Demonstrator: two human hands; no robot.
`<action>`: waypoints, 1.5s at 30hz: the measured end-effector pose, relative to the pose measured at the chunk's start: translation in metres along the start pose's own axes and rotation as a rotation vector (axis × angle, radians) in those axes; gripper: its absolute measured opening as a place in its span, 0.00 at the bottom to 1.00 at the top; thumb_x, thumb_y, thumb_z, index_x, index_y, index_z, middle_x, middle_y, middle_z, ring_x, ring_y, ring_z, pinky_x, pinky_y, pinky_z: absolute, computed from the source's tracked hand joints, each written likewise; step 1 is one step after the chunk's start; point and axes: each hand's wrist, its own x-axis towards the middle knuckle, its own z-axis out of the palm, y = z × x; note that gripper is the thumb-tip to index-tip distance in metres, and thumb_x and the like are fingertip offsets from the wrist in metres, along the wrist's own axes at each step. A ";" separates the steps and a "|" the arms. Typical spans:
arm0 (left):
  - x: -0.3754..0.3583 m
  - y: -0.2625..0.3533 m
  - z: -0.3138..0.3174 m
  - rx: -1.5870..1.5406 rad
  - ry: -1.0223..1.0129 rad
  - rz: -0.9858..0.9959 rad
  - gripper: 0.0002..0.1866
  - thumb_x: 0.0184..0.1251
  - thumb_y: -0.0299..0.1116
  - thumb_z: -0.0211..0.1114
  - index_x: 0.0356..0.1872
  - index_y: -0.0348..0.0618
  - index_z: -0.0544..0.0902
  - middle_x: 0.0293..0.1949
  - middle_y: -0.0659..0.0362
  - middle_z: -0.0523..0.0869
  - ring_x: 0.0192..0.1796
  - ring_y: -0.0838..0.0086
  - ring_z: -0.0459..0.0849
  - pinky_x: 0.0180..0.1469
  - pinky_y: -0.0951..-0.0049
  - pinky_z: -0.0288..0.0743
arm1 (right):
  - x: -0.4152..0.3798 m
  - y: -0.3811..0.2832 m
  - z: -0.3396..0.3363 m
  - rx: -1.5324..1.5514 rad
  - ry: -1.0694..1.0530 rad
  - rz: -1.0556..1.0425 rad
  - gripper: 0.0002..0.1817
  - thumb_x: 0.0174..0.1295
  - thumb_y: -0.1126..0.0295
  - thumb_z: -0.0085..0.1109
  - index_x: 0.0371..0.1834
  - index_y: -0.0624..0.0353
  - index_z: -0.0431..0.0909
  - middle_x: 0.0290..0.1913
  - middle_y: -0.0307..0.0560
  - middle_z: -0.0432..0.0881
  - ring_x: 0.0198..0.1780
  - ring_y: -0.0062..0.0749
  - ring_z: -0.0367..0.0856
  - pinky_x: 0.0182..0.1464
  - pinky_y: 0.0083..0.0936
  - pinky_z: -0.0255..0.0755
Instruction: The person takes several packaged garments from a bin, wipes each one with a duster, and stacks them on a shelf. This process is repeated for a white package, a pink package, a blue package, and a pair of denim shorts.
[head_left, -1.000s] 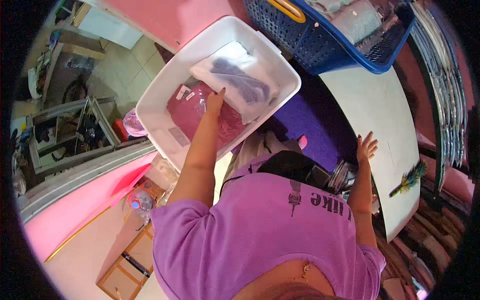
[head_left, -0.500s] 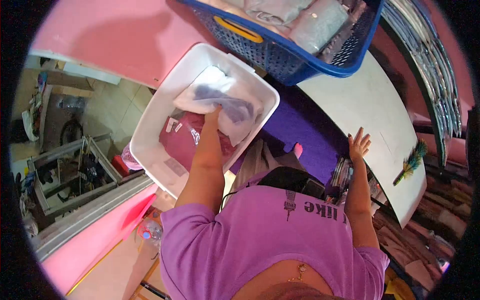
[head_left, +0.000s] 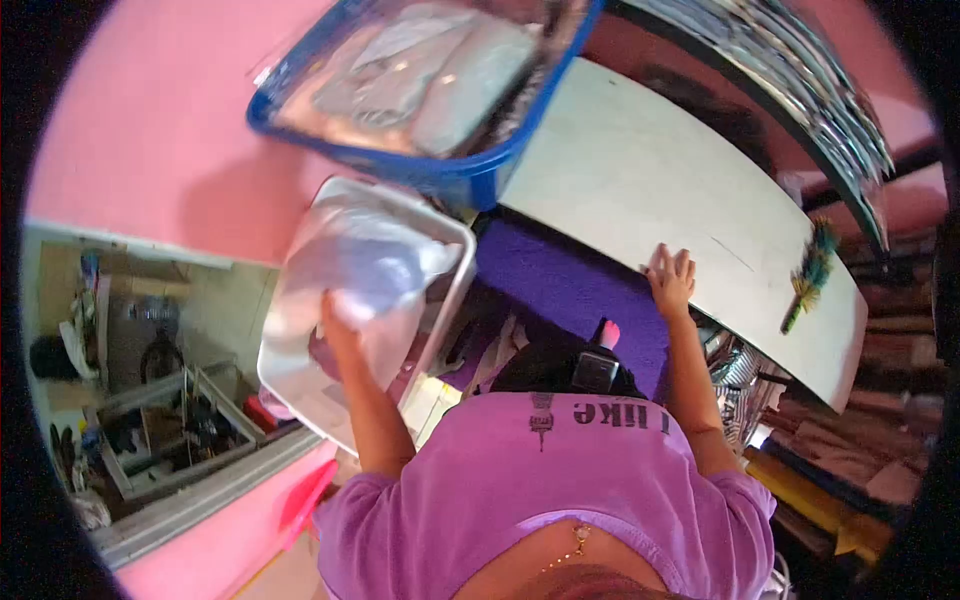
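My left hand (head_left: 340,325) is inside a white plastic bin (head_left: 462,262) at the left. Its fingers are closed on a clear plastic bag (head_left: 385,275) with a bluish-grey piece inside, blurred by motion. Under the wrist, a bit of a maroon packet (head_left: 324,356) shows; the bag and hand hide most of it. On the right, my right hand (head_left: 672,280) rests with spread fingers on the near edge of a white tabletop (head_left: 600,170), holding nothing.
A blue basket (head_left: 480,170) of plastic-wrapped garments stands beyond the bin. A green tinsel-like sprig (head_left: 812,275) lies on the tabletop, and wrapped items (head_left: 800,80) hang behind it. Purple cloth (head_left: 560,290) lies between bin and table. A metal frame (head_left: 150,440) is at the left.
The view has shifted, bringing the basket leftward. My left hand has raised the plastic bag off the maroon packet. My right hand has settled onto the tabletop's edge.
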 end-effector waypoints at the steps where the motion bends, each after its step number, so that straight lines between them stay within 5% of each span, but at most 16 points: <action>1: 0.002 0.012 -0.030 0.269 0.079 0.195 0.16 0.65 0.36 0.52 0.48 0.38 0.76 0.40 0.58 0.78 0.43 0.72 0.76 0.48 0.73 0.71 | -0.002 0.014 -0.002 0.057 0.092 -0.089 0.30 0.57 0.57 0.55 0.65 0.43 0.61 0.65 0.60 0.58 0.65 0.61 0.54 0.63 0.52 0.51; 3: 0.003 0.036 -0.062 0.779 0.272 0.606 0.17 0.67 0.39 0.49 0.49 0.38 0.77 0.43 0.57 0.79 0.47 0.71 0.75 0.54 0.73 0.68 | -0.002 0.033 -0.031 0.417 0.152 -0.113 0.23 0.56 0.71 0.56 0.57 0.56 0.69 0.54 0.56 0.73 0.57 0.48 0.69 0.59 0.35 0.63; 5: -0.001 0.075 -0.051 0.320 0.537 0.610 0.18 0.67 0.38 0.51 0.50 0.37 0.75 0.43 0.56 0.78 0.47 0.71 0.75 0.53 0.73 0.68 | -0.004 0.064 -0.050 0.476 0.278 -0.054 0.19 0.57 0.74 0.55 0.53 0.57 0.72 0.51 0.53 0.76 0.52 0.47 0.73 0.53 0.33 0.68; 7: -0.083 0.164 0.023 -0.487 -0.158 0.638 0.19 0.67 0.37 0.50 0.53 0.35 0.71 0.45 0.54 0.77 0.48 0.68 0.75 0.53 0.70 0.69 | -0.004 0.113 -0.062 0.468 0.396 0.034 0.18 0.58 0.76 0.53 0.53 0.55 0.73 0.50 0.50 0.77 0.50 0.38 0.76 0.47 0.29 0.72; 9: -0.126 0.240 0.125 -0.081 0.670 0.641 0.18 0.65 0.36 0.50 0.51 0.33 0.73 0.52 0.50 0.74 0.51 0.68 0.74 0.55 0.69 0.67 | -0.002 0.158 -0.076 0.559 0.535 0.172 0.16 0.59 0.75 0.53 0.51 0.58 0.74 0.47 0.50 0.79 0.47 0.36 0.77 0.44 0.30 0.73; 11: -0.178 0.292 0.207 -0.467 0.444 0.561 0.19 0.65 0.36 0.50 0.52 0.34 0.73 0.53 0.49 0.74 0.55 0.65 0.71 0.58 0.67 0.65 | -0.001 0.198 -0.090 0.678 0.587 0.292 0.15 0.60 0.76 0.51 0.50 0.60 0.75 0.44 0.50 0.80 0.44 0.32 0.78 0.42 0.26 0.73; 17: -0.244 0.323 0.345 -0.604 0.307 0.648 0.22 0.64 0.41 0.51 0.53 0.37 0.72 0.51 0.53 0.74 0.54 0.65 0.72 0.55 0.63 0.67 | 0.016 0.256 -0.100 0.941 0.498 0.334 0.13 0.62 0.76 0.47 0.48 0.63 0.75 0.39 0.46 0.82 0.37 0.25 0.79 0.39 0.21 0.73; 19: -0.202 0.291 0.341 -0.626 0.139 0.590 0.20 0.64 0.41 0.52 0.51 0.37 0.73 0.48 0.55 0.75 0.51 0.67 0.72 0.53 0.65 0.68 | 0.029 0.247 -0.106 1.172 0.335 0.316 0.14 0.62 0.73 0.46 0.50 0.61 0.74 0.39 0.43 0.81 0.36 0.22 0.77 0.36 0.17 0.70; 24: -0.199 0.176 0.495 -0.684 -0.682 0.263 0.14 0.63 0.41 0.58 0.42 0.41 0.74 0.35 0.61 0.77 0.39 0.76 0.77 0.44 0.75 0.73 | 0.068 0.191 -0.145 1.420 -0.229 0.138 0.25 0.67 0.51 0.40 0.61 0.53 0.65 0.46 0.45 0.80 0.44 0.28 0.77 0.46 0.25 0.69; 25: -0.232 0.163 0.544 -0.736 -0.428 0.055 0.13 0.62 0.40 0.59 0.41 0.44 0.75 0.33 0.63 0.77 0.37 0.74 0.78 0.41 0.75 0.74 | 0.077 0.178 -0.153 1.529 -0.362 0.097 0.30 0.66 0.45 0.36 0.65 0.52 0.59 0.51 0.48 0.77 0.49 0.32 0.76 0.50 0.29 0.67; 26: -0.262 0.160 0.572 -0.737 -0.473 -0.125 0.10 0.64 0.37 0.58 0.40 0.45 0.75 0.33 0.63 0.77 0.37 0.74 0.78 0.40 0.73 0.75 | 0.086 0.169 -0.155 1.717 -0.492 0.070 0.34 0.65 0.43 0.34 0.68 0.53 0.54 0.55 0.50 0.74 0.53 0.37 0.73 0.55 0.36 0.65; 30: -0.253 -0.013 0.595 -0.373 -0.788 -0.721 0.18 0.65 0.40 0.57 0.53 0.47 0.71 0.43 0.61 0.79 0.43 0.71 0.78 0.40 0.66 0.74 | 0.124 0.169 -0.104 1.978 -0.532 0.301 0.34 0.65 0.45 0.39 0.68 0.54 0.51 0.58 0.53 0.70 0.54 0.37 0.73 0.56 0.39 0.65; 32: -0.243 -0.058 0.547 0.172 -0.967 -0.897 0.25 0.65 0.48 0.54 0.59 0.47 0.66 0.51 0.59 0.76 0.51 0.69 0.76 0.45 0.65 0.72 | 0.135 0.212 -0.049 1.406 -0.293 0.422 0.36 0.64 0.49 0.47 0.67 0.62 0.50 0.61 0.51 0.66 0.57 0.39 0.70 0.56 0.39 0.66; 35: -0.207 -0.056 0.508 0.160 -0.629 -0.680 0.33 0.61 0.59 0.52 0.60 0.47 0.64 0.54 0.57 0.74 0.52 0.69 0.75 0.50 0.67 0.68 | 0.119 0.223 -0.072 2.046 -0.340 0.304 0.38 0.61 0.58 0.55 0.66 0.69 0.48 0.58 0.53 0.68 0.56 0.38 0.70 0.53 0.34 0.69; 41: -0.145 -0.005 0.542 0.263 -0.256 -0.255 0.31 0.57 0.56 0.60 0.53 0.40 0.71 0.43 0.55 0.78 0.43 0.71 0.77 0.39 0.71 0.73 | 0.128 0.197 -0.091 1.510 -0.070 0.477 0.39 0.52 0.72 0.65 0.65 0.65 0.53 0.47 0.52 0.75 0.42 0.32 0.76 0.42 0.28 0.72; 45: -0.119 -0.033 0.529 0.556 -0.703 -0.243 0.20 0.54 0.45 0.67 0.39 0.37 0.78 0.30 0.61 0.79 0.32 0.77 0.77 0.29 0.76 0.73 | 0.133 0.215 -0.079 1.016 0.070 0.439 0.39 0.50 0.72 0.65 0.65 0.61 0.54 0.51 0.57 0.74 0.47 0.40 0.75 0.47 0.33 0.70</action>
